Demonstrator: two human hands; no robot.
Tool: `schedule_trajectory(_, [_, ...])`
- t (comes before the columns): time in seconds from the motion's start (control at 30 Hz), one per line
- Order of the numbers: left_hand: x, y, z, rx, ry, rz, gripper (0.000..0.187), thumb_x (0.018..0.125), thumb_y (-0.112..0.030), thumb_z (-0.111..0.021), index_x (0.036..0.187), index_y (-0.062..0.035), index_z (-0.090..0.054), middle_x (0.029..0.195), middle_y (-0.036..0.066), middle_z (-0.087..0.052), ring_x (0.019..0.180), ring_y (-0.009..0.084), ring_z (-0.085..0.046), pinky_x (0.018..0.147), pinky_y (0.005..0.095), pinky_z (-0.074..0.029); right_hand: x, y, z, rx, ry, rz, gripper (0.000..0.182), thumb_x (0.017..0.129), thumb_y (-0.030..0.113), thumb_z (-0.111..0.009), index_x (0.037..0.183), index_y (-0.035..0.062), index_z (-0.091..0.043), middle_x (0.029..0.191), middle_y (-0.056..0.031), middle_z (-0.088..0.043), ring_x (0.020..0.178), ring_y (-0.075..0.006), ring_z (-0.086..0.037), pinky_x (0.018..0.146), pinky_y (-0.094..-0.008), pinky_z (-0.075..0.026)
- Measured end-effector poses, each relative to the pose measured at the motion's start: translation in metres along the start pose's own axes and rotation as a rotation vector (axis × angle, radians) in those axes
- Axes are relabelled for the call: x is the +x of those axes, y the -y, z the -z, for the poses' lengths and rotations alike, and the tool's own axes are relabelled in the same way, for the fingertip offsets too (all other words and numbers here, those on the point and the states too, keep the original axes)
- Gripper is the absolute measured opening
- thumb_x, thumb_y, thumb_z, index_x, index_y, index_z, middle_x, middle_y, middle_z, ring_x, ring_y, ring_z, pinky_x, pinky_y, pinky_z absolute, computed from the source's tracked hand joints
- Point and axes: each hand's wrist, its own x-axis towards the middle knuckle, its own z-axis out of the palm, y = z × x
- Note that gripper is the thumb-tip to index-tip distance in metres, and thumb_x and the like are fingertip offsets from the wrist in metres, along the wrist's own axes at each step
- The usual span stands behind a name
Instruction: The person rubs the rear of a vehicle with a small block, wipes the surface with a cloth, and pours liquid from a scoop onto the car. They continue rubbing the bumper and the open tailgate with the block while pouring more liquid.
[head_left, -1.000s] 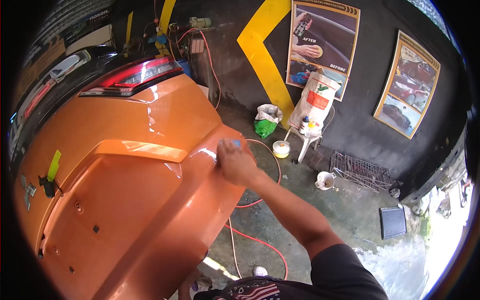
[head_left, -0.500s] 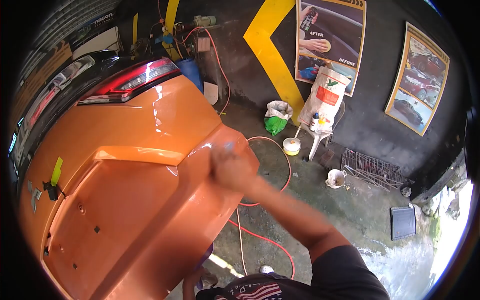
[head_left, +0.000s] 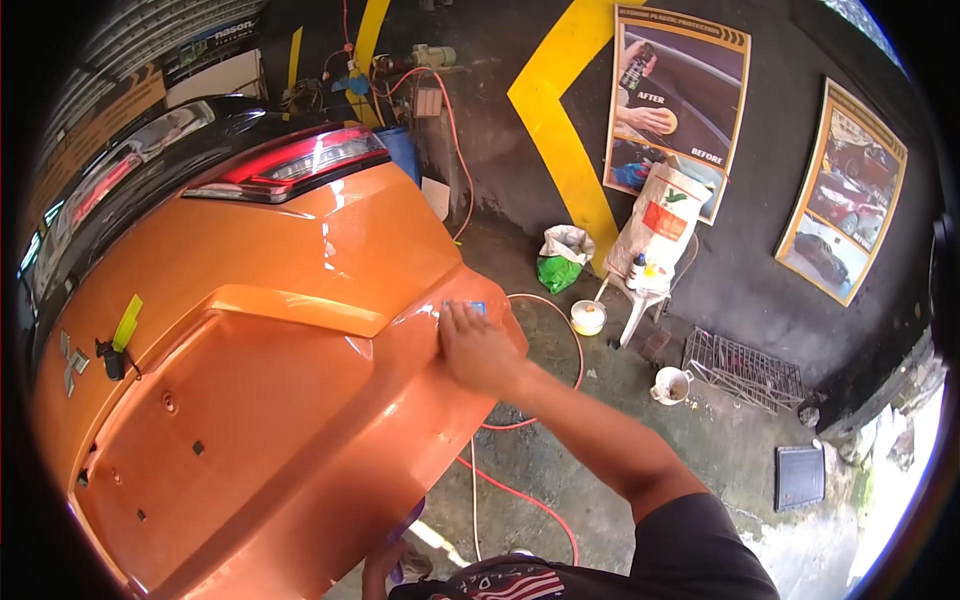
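Note:
My right hand (head_left: 478,348) presses flat on the corner of the orange car's rear panel (head_left: 300,400), fingers wrapped over a small blue piece (head_left: 478,307) that peeks out past the fingertips. Low in the view, beneath the panel's edge, my left hand (head_left: 385,562) is partly hidden; something purple (head_left: 405,525) shows beside it, and its fingers cannot be made out. Above the panel is a red and clear tail light (head_left: 300,165). Yellow tape (head_left: 127,322) and a black part (head_left: 112,360) hang at the left of the car.
A red hose (head_left: 525,490) loops over the floor. Further off are a chair (head_left: 640,300) bearing a sack (head_left: 655,220), a green and white bag (head_left: 563,260), two pots (head_left: 588,318), metal racks (head_left: 745,370) and a black tray (head_left: 800,478). Posters hang on the dark wall.
My right hand, blurred before, now shows sharply and sits slightly further right and lower, with the blue piece clearer. The whole view has shifted a little.

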Motion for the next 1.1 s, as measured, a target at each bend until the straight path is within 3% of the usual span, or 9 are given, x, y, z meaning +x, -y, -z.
schedule_trajectory(0.17, [-0.002, -0.004, -0.002, -0.064, -0.136, -0.03, 0.032, 0.061, -0.021, -0.078, 0.083, 0.0007, -0.068, 0.075, 0.01, -0.067, 0.07, 0.0198, -0.064, 0.068, 0.0355, -0.051, 0.042, -0.038, 0.038, 0.236, 0.535, -0.35, 0.056, 0.087, 0.011, -0.052, 0.132, -0.0169, -0.036, 0.138, -0.0289, -0.046, 0.127, -0.0397, -0.049, 0.104, -0.0459, -0.042])
schedule_trajectory(0.27, [0.004, -0.011, -0.005, -0.113, -0.099, -0.06, 0.036, 0.061, -0.021, -0.078, 0.086, 0.0014, -0.068, 0.081, 0.012, -0.067, 0.077, 0.0213, -0.065, 0.073, 0.036, -0.051, 0.002, -0.006, 0.015, 0.054, 0.153, -0.046, 0.051, 0.086, 0.012, -0.054, 0.128, -0.0138, -0.04, 0.137, -0.0285, -0.046, 0.127, -0.0397, -0.049, 0.103, -0.0441, -0.042])
schedule_trajectory(0.33, [-0.003, -0.004, -0.009, -0.09, -0.094, -0.11, 0.037, 0.06, -0.022, -0.078, 0.088, 0.0014, -0.067, 0.083, 0.012, -0.067, 0.08, 0.0217, -0.065, 0.075, 0.0364, -0.05, 0.015, -0.035, 0.018, 0.021, 0.261, -0.012, 0.054, 0.085, 0.009, -0.052, 0.131, -0.0139, -0.038, 0.138, -0.0294, -0.045, 0.126, -0.0419, -0.049, 0.106, -0.0433, -0.04])
schedule_trajectory(0.43, [-0.002, -0.017, -0.003, -0.069, -0.11, -0.091, 0.037, 0.06, -0.02, -0.078, 0.087, 0.0012, -0.067, 0.082, 0.011, -0.067, 0.079, 0.0218, -0.065, 0.075, 0.0366, -0.051, 0.044, -0.044, 0.035, 0.284, 0.642, -0.399, 0.065, 0.082, 0.005, -0.049, 0.139, -0.0164, -0.028, 0.143, -0.0303, -0.041, 0.13, -0.0404, -0.046, 0.111, -0.0445, -0.034])
schedule_trajectory(0.6, [-0.013, -0.026, -0.001, -0.119, -0.002, -0.053, 0.034, 0.06, -0.019, -0.077, 0.085, 0.0006, -0.065, 0.083, 0.011, -0.067, 0.079, 0.0224, -0.065, 0.073, 0.0368, -0.051, 0.01, -0.039, 0.016, 0.118, 0.283, -0.072, 0.061, 0.082, 0.009, -0.052, 0.135, -0.0158, -0.033, 0.142, -0.0316, -0.041, 0.132, -0.0417, -0.044, 0.11, -0.0453, -0.036])
schedule_trajectory(0.7, [-0.011, -0.021, -0.003, -0.036, -0.154, -0.17, 0.034, 0.062, -0.019, -0.075, 0.087, 0.001, -0.066, 0.083, 0.011, -0.068, 0.079, 0.023, -0.066, 0.073, 0.0365, -0.051, 0.05, -0.049, 0.052, 0.198, 0.749, -0.36, 0.064, 0.09, 0.015, -0.048, 0.141, -0.0167, -0.027, 0.149, -0.0317, -0.032, 0.139, -0.0384, -0.037, 0.111, -0.0434, -0.035])
schedule_trajectory(0.8, [-0.013, -0.035, 0.001, 0.004, -0.045, -0.08, 0.036, 0.063, -0.021, -0.075, 0.09, 0.0019, -0.067, 0.082, 0.013, -0.068, 0.079, 0.0247, -0.067, 0.074, 0.0374, -0.051, 0.003, -0.002, 0.026, 0.058, 0.297, -0.11, 0.063, 0.083, 0.009, -0.052, 0.137, -0.0152, -0.032, 0.144, -0.0293, -0.04, 0.133, -0.0391, -0.043, 0.11, -0.0451, -0.036])
schedule_trajectory(0.97, [-0.026, -0.039, 0.007, -0.031, -0.01, -0.058, 0.037, 0.064, -0.023, -0.077, 0.089, 0.0025, -0.068, 0.079, 0.015, -0.068, 0.078, 0.0259, -0.067, 0.073, 0.0386, -0.052, 0.043, -0.043, 0.026, 0.182, 0.567, -0.334, 0.062, 0.092, 0.015, -0.045, 0.142, -0.0151, -0.026, 0.149, -0.0318, -0.032, 0.139, -0.0415, -0.035, 0.114, -0.0455, -0.031])
schedule_trajectory(1.1, [0.0, -0.006, -0.005, -0.003, -0.063, -0.093, 0.034, 0.064, -0.024, -0.077, 0.085, 0.0019, -0.069, 0.079, 0.013, -0.07, 0.076, 0.0238, -0.068, 0.071, 0.0373, -0.052, 0.014, 0.009, 0.014, 0.054, 0.259, -0.041, 0.057, 0.087, 0.013, -0.053, 0.133, -0.0137, -0.035, 0.144, -0.0297, -0.04, 0.134, -0.0384, -0.043, 0.108, -0.0451, -0.039])
